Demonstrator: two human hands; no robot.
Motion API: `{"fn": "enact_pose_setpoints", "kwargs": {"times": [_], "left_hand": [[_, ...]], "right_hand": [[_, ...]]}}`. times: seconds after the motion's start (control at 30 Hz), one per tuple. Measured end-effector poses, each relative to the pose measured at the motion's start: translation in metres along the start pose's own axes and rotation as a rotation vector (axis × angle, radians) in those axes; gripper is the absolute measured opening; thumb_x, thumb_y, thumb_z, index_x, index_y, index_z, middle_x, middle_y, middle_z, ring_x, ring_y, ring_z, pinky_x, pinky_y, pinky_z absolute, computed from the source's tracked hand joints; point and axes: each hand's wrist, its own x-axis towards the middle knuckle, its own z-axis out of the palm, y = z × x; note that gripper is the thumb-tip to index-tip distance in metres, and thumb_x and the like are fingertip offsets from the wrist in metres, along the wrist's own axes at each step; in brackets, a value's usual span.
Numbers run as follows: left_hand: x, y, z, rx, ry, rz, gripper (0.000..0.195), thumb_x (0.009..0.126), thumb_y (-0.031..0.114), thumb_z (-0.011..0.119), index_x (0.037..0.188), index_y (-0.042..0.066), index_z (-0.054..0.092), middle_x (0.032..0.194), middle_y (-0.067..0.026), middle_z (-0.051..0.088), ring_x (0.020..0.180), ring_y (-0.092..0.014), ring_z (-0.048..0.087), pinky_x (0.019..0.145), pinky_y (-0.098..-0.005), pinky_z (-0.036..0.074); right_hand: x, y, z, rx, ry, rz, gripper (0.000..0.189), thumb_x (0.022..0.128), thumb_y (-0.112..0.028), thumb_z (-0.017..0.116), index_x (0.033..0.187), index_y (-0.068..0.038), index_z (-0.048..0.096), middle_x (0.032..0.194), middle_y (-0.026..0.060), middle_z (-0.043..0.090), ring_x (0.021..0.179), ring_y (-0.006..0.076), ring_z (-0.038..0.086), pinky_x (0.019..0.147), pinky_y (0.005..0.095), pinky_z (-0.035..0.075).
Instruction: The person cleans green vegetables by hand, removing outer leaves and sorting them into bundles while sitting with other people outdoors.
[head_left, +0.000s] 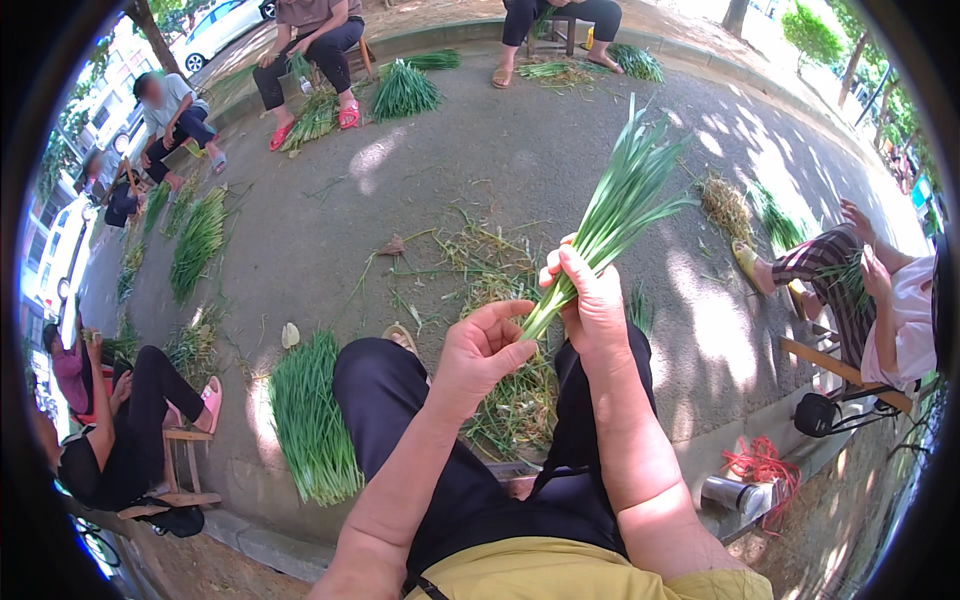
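Observation:
My right hand (589, 300) is wrapped round a bunch of garlic chives (626, 202), whose green leaf ends point up and away from me. At the pale stalk ends is my left hand (487, 349), thumb and curled fingers close about them; whether it grips any stalk is not plain. Between my knees, a litter of yellowed leaves and trimmings (517, 405) covers the ground. A thick pile of green chives (311, 420) lies beside my left knee, its pale ends towards me.
People sit round about on low seats, with chive piles (405, 90) by their feet. To my right, on the kerb, are a steel flask (727, 493) and red plastic string (765, 469). A black bag (816, 415) is by the wooden stool (840, 371) there.

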Motion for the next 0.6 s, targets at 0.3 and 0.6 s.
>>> {"fn": "enact_pose_setpoints", "kwargs": {"times": [0.3, 0.6], "left_hand": [[0.006, 0.013, 0.016, 0.735, 0.104, 0.415, 0.032, 0.08, 0.0, 0.062, 0.112, 0.004, 0.062, 0.072, 0.003, 0.054, 0.058, -0.002, 0.046, 0.052, -0.0188, 0.038], [0.012, 0.01, 0.013, 0.989, 0.148, 0.585, 0.016, 0.079, 0.005, 0.068, 0.093, 0.003, 0.061, 0.066, -0.0061, 0.054, 0.053, -0.01, 0.048, 0.047, -0.0247, 0.039]], "right_hand": [[0.002, -0.005, -0.01, 0.238, -0.181, 0.03, 0.025, 0.09, -0.015, 0.06, 0.112, -0.008, 0.052, 0.096, 0.0081, 0.061, 0.092, 0.0231, 0.062, 0.08, 0.0343, 0.05], [0.004, 0.0, -0.011, 0.163, -0.157, 0.036, 0.022, 0.09, -0.015, 0.059, 0.11, -0.008, 0.054, 0.096, 0.0097, 0.063, 0.094, 0.0244, 0.062, 0.082, 0.0355, 0.05]]}}
